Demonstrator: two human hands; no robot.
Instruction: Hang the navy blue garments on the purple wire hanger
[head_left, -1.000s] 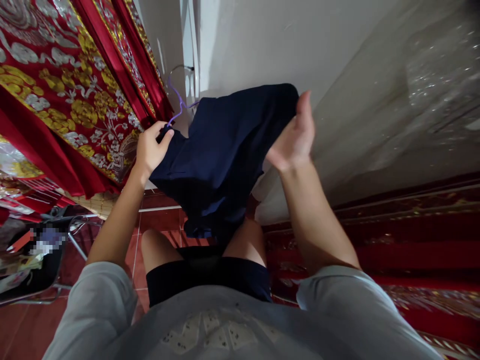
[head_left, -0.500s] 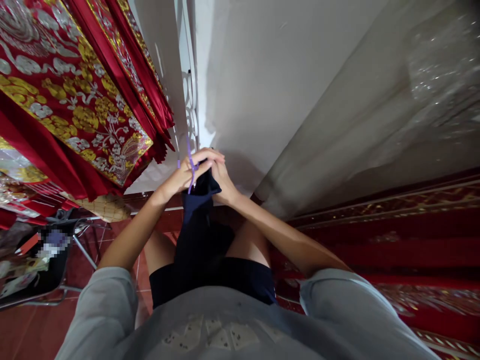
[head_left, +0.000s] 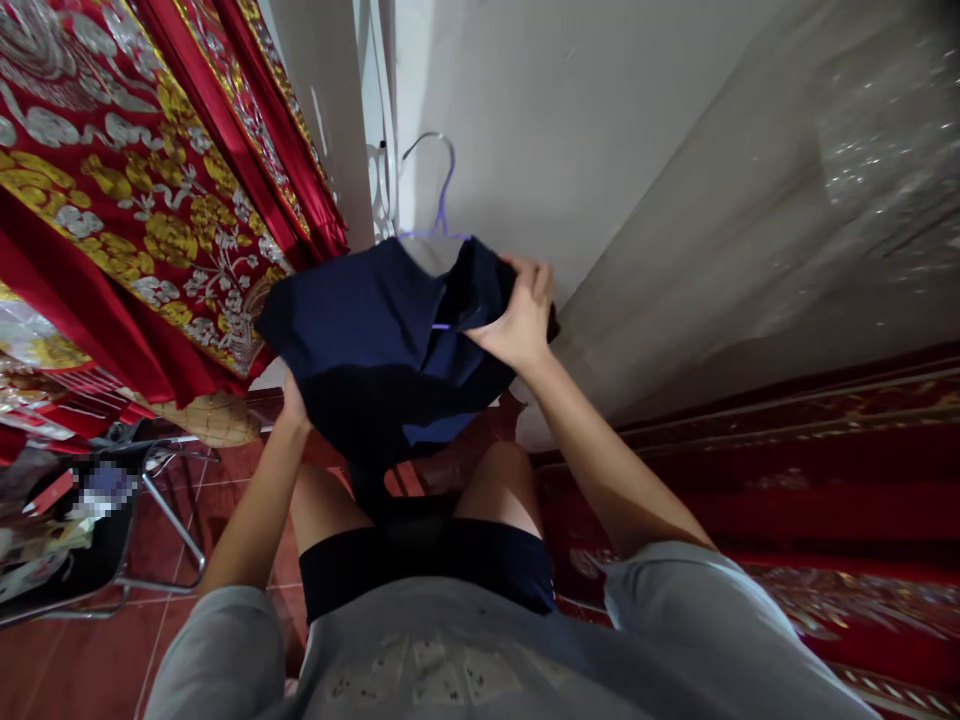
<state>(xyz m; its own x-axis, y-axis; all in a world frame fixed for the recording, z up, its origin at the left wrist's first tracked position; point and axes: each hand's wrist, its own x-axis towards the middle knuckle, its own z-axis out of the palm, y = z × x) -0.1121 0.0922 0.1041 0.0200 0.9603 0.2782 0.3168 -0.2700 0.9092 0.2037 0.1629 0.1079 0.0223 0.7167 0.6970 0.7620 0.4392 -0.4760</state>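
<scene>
A dark navy collared shirt (head_left: pixel 337 330) is spread out in front of me, and a purple clothes hanger (head_left: pixel 441 215) sits inside it. The hanger's hook stands up above the collar; a bit of its bar shows through the neck opening. My right hand (head_left: pixel 525 318) grips the shirt at its right shoulder, thumb in front and fingers behind. My left hand (head_left: pixel 294 400) is at the lower left edge of the shirt, its fingers hidden behind the cloth. The lower part of the shirt hangs over my lap.
Red cloths embroidered in gold and silver (head_left: pixel 172 200) hang at the left. A black chair (head_left: pixel 90 560) with a metal frame holds papers and small items. Ahead is a white wall (head_left: pixel 540 120); clear plastic sheeting (head_left: pixel 720 270) and red fabric (head_left: pixel 825 470) cover the right.
My hands have moved apart. The shirt, bunched between them before, is now spread wide, and the purple hanger sits inside it with its hook above the collar.
</scene>
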